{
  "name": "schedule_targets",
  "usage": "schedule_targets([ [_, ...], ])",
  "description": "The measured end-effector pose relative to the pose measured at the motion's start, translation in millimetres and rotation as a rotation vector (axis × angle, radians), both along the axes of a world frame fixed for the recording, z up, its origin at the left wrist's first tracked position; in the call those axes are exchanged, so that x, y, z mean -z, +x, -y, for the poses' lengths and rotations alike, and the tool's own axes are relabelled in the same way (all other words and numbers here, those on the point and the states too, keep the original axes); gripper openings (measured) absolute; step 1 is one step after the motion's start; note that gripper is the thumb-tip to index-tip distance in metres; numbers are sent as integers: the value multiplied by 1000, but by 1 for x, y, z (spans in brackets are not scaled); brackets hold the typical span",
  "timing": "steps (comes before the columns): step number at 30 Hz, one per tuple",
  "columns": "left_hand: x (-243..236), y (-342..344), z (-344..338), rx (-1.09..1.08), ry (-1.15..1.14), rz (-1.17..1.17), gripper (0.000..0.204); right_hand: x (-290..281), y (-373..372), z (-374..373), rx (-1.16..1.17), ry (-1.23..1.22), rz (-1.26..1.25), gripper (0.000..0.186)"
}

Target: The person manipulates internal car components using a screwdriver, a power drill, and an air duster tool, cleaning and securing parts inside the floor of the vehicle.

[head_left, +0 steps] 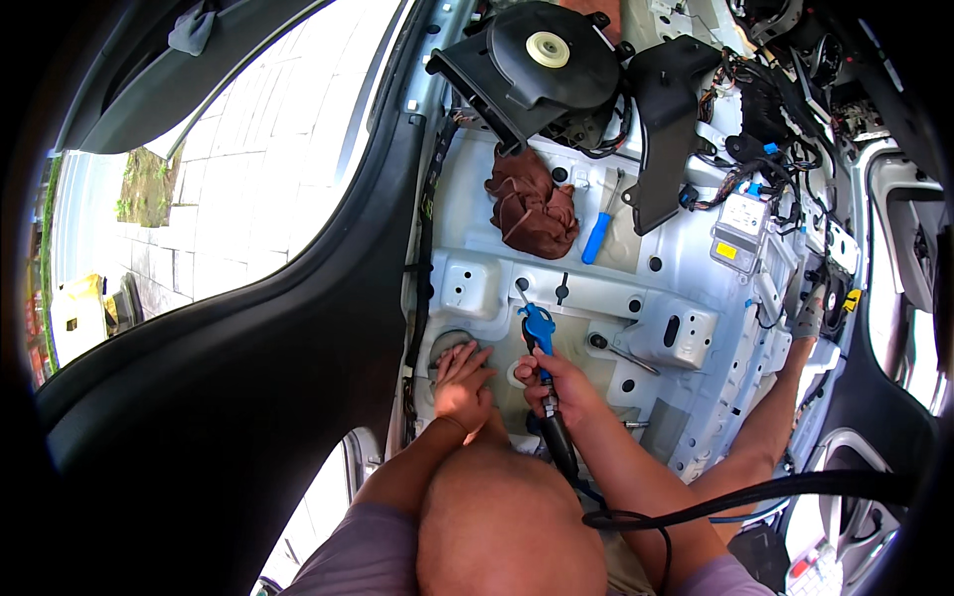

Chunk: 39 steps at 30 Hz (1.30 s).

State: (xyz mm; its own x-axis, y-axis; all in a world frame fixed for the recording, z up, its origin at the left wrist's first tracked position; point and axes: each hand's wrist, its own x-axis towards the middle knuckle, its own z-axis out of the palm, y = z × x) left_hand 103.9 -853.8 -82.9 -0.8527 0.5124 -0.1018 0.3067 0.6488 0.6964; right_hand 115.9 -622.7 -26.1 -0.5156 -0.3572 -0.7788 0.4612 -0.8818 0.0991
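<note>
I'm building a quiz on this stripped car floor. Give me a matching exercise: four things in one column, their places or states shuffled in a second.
Things:
1. right hand
2. left hand
3. brown rag
4. blue-handled tool

States:
a. lying loose, right of the rag
b. crumpled on the floor pan
c. gripping the blue air gun
d. flat on the floor pan, fingers spread

Pairs: 1-c, 2-d, 3-b, 4-a

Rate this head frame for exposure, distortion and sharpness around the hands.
Head view: daylight blows out the open doorway at left; fisheye bends the black door frame and darkens the corners; the right hand on the blue air blow gun and the left hand on the pale bare-metal car floor look sharp, evenly lit.
</note>
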Motion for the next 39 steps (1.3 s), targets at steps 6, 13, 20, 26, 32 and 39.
schedule_targets([
  [6,1,2,2,-4,-14,-20,31,-10,-24,-42,-285,146,19,16],
  [13,0,1,1,-3,-9,-24,30,2,-41,-69,-433,145,-14,15],
  [20,-4,-1,0,3,2,8,33,12,-28,-35,-263,129,-21,18],
  [26,-2,0,1,13,-26,-15,31,20,-7,8,-69,133,-11,20],
  [32,-1,1,1,-2,-26,-1,29,-16,0,30,-198,509,65,21],
  [39,-1,0,2,1,3,9,31,-25,13,58,-569,1261,-36,38],
])
